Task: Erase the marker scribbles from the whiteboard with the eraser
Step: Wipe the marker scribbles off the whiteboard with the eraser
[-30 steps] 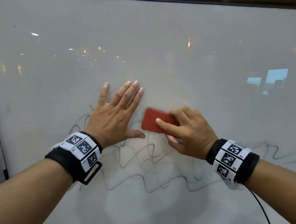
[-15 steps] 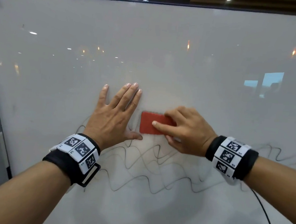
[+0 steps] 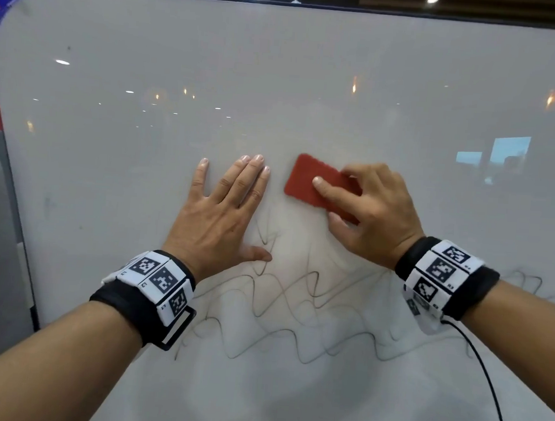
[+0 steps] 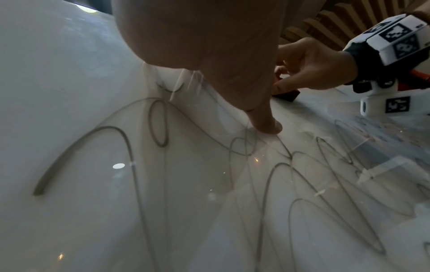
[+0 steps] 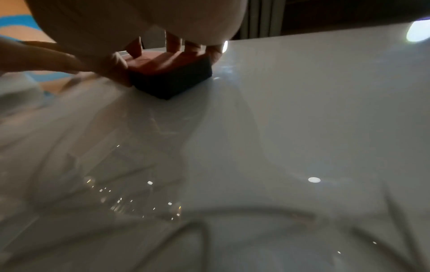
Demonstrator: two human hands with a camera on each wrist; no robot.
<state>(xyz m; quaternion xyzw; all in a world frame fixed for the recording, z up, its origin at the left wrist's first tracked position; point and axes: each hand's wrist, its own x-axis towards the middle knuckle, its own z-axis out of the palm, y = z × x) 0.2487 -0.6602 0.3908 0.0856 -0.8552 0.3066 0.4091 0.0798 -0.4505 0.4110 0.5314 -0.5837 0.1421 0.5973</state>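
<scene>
I see right hand (image 3: 372, 217) gripping red eraser (image 3: 310, 184) flat on whiteboard (image 3: 312, 65) mid-board; left hand (image 3: 218, 212) flat, fingers straight, bracing. Judging early stage: small patch wiped, most scribbles (image 3: 295, 313) toward bottom edge remain

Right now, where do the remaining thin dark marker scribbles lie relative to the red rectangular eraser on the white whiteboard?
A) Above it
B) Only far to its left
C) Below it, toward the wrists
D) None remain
C: in the head view the red rectangular eraser, gripped by the right hand, sits above the wavy dark marker scribbles crossing the whiteboard near both wrists.
</scene>
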